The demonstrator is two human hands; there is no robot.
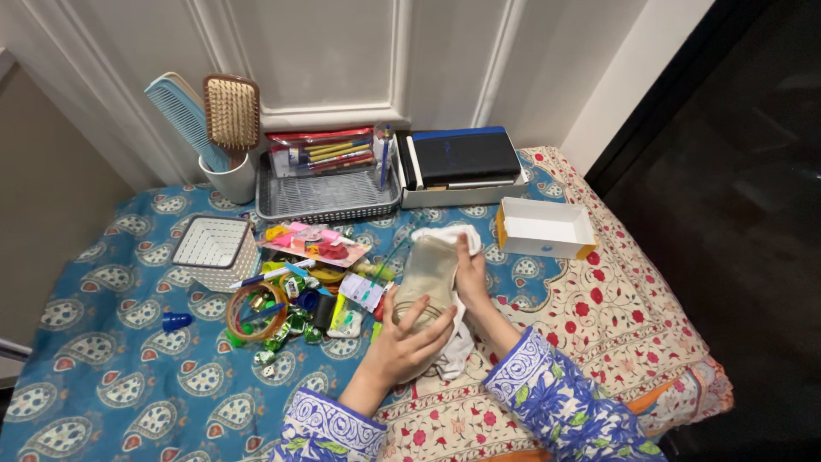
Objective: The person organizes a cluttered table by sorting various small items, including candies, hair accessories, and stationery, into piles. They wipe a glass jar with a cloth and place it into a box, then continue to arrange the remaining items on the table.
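Head view: clear jar (430, 272) held above bed (128, 376), frame centre. Left hand (404, 342) cups lower end, fingers wrapped, steadying it. Right hand (469, 272) at 3 o'clock side presses white cloth (453, 233) against glass, grip closed on both. Jar long axis runs 6 to 12 o'clock, slightly tilted right; which end is mouth unclear. Clutter pile (299, 291) at 9 o'clock.

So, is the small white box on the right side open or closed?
Open: the small white box has no lid on, and its white inside shows, seemingly empty.

Blue-and-white floral sleeves (556, 398); green leaves
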